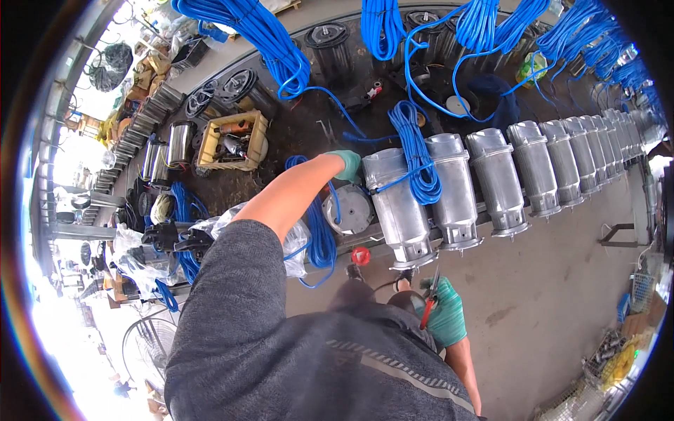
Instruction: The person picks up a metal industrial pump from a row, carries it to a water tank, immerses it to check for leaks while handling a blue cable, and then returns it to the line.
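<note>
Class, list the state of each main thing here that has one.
Green-gloved right hand: closed around red-handled metal tool
Green-gloved left hand: grip unclear
Silver cylindrical metal housings: in a row
Coiled blue cable: gathered in a bundle
Yellow rectangular plastic crate: open, loaded

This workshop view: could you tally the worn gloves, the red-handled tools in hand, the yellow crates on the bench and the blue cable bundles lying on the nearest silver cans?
Green gloves: 2
Red-handled tool: 1
Yellow crate: 1
Blue cable bundle on the nearest silver cans: 1
Total: 5
</note>
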Tool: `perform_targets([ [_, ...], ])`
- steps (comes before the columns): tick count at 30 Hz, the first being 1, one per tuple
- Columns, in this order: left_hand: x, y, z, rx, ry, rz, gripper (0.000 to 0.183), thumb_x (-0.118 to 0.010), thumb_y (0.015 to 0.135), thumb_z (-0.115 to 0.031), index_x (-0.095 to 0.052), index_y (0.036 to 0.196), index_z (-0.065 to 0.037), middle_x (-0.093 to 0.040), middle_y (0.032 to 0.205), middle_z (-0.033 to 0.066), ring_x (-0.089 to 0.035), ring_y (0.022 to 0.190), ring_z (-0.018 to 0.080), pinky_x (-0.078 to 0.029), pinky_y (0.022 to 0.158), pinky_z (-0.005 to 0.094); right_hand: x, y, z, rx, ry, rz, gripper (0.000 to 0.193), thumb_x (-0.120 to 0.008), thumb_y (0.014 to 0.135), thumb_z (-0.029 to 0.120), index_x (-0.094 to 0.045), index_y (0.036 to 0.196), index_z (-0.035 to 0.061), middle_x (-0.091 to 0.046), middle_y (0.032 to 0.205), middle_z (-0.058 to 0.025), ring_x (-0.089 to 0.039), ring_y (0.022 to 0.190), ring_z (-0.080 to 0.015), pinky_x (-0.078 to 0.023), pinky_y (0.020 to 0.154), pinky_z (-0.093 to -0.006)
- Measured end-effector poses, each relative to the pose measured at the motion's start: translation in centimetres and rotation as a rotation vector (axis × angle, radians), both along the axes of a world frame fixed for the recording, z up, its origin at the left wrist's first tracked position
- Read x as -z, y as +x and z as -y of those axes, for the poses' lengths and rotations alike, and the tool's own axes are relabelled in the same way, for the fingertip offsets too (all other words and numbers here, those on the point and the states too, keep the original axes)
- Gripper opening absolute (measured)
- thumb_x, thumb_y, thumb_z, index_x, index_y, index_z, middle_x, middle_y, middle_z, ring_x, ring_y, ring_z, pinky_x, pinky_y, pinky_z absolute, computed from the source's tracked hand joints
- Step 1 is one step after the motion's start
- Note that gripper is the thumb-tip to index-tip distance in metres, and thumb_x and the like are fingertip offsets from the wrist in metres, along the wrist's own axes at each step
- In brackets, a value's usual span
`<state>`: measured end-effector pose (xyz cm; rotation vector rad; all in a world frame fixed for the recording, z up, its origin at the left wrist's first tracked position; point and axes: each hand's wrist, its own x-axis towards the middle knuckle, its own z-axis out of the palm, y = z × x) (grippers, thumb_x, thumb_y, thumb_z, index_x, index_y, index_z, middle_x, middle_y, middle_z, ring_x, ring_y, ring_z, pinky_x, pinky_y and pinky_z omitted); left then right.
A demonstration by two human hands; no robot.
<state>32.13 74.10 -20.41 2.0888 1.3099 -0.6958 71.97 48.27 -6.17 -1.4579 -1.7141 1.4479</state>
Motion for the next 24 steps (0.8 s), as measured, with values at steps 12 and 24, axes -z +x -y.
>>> perform_targets([
  [12, 13.0, -2.3, -0.4, 0.345, 0.161, 0.280, 0.048, -0.071, 0.087, -0.045, -0.077, 0.116, -0.007, -0.072, 0.121, 0.0193, -0.069, 0.113, 0.0346, -0.054, 0.096, 0.0448, 1.1, -0.9, -0.3, 0.024, -0.016, -0.049, 0.031, -0.055, 0.084, -0.010, -0.066, 0.109, 0.0038, -0.067, 0.098, -0.0154, -0.067, 0.087, -0.0274, -0.054, 0.081, -0.0354],
  [24, -17.5, 2.5, 6.1, -0.354, 0.576, -0.138, 0.036, -0.061, 0.091, -0.037, -0.075, 0.094, -0.004, -0.073, 0.102, 0.0215, -0.070, 0.098, 0.0371, -0.050, 0.103, 0.0450, 0.0, -5.4, -5.0, 0.050, -0.278, -0.570, 0.033, -0.070, 0.090, -0.010, -0.062, 0.120, 0.0024, -0.066, 0.104, -0.0020, -0.063, 0.098, -0.0126, -0.053, 0.085, -0.0280],
])
